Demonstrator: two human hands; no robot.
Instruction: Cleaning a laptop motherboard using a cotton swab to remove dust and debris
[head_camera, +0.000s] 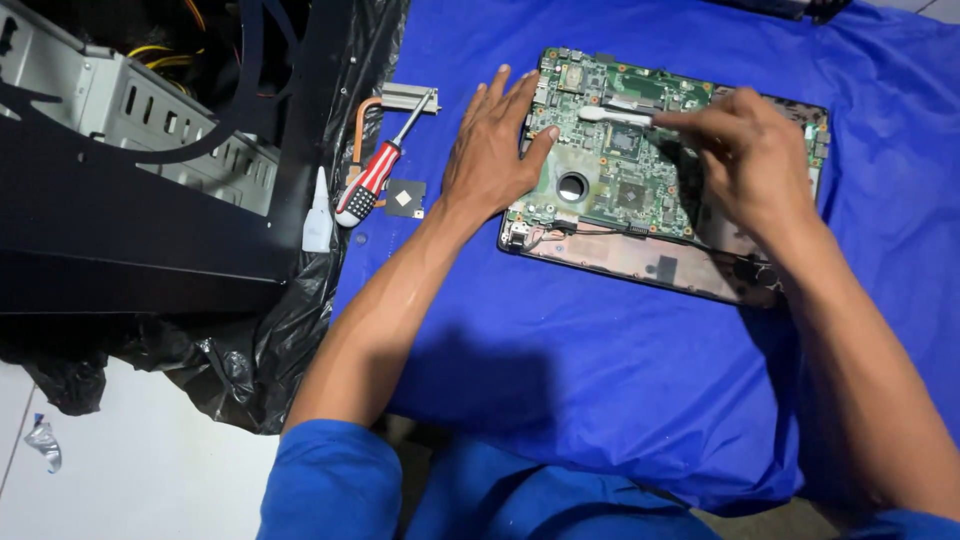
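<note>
**Hands on the laptop board**

Left hand (492, 150) lies flat and open, pressing the green motherboard's (610, 180) left edge (sitting in its case on blue cloth (560, 350)). Right hand (745, 160) pinches a white tool (612, 116) over it.

Short blue sleeves, perhaps matching trousers

right hand (745, 160) blurred and hiding part of circuit board (610, 165), computer case (130, 150) cut off at left edge
</note>
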